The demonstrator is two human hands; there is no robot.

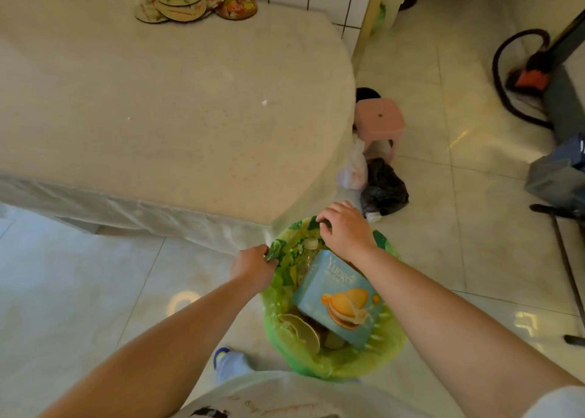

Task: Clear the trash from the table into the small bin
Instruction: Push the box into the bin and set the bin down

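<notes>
Bin [335, 359], small and round, stood on glossy floor tiles beside the cloth-draped table [177, 100]. Left hand [253, 264] pinched its crinkly green liner [392, 332]; right hand [346, 227] gripped the far rim. Inside: blue cardboard box [340, 300], paper plate [302, 330].

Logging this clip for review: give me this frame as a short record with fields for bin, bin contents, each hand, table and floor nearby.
bin: small bin with a green liner, on the floor by the table corner
contents: blue biscuit box, clear bottle, round disc
left hand: left hand pinching the liner's rim
right hand: right hand gripping the far rim
table: table holds round mats and small white specks
floor nearby: pink stool, black bag
</notes>
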